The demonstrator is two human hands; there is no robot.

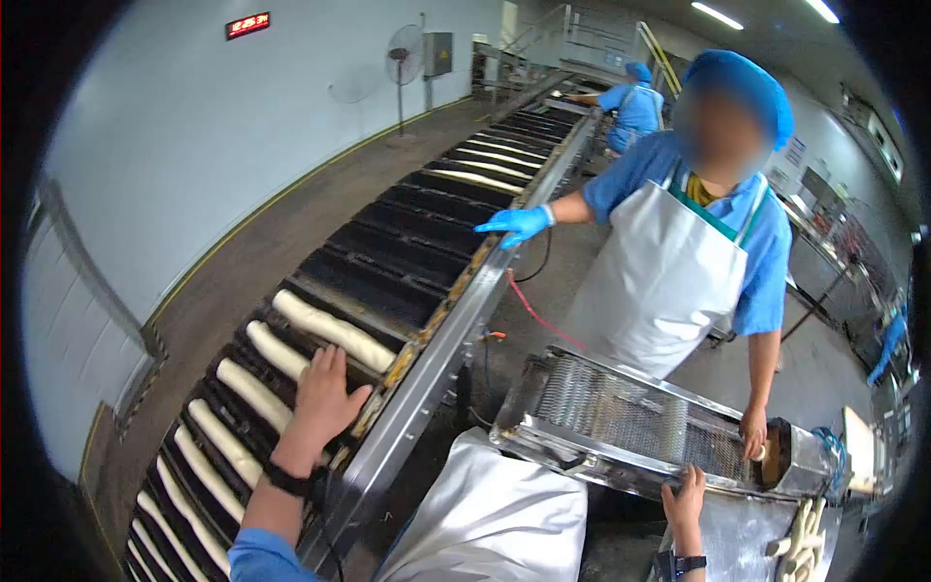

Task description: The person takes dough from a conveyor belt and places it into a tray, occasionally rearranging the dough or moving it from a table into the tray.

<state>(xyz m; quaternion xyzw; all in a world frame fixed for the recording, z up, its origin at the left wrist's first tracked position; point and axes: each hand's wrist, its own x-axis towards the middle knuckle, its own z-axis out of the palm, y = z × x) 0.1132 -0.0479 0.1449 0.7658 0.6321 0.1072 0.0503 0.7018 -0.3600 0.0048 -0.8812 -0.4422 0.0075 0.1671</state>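
My left hand [328, 400] lies over the black trough trays, fingers spread, its fingertips at the end of a long pale dough strip [257, 396] and close to the nearest one beyond it, a thicker dough strip [330, 328]. Nothing is gripped in it. My right hand [687, 497] rests at the near metal edge of a small mesh-belt conveyor [611, 412], with fingers stretched and thumb apart. To its right, several short dough pieces [803, 543] lie in a heap on a metal table [742, 529].
A long line of black trays [388, 242] runs away along a metal rail [456, 320]. Across the mesh conveyor stands a co-worker [669, 262]; their gloved hand [519, 225] touches the rail, their bare hand [754, 432] the conveyor's end. Another person [635, 107] works farther back.
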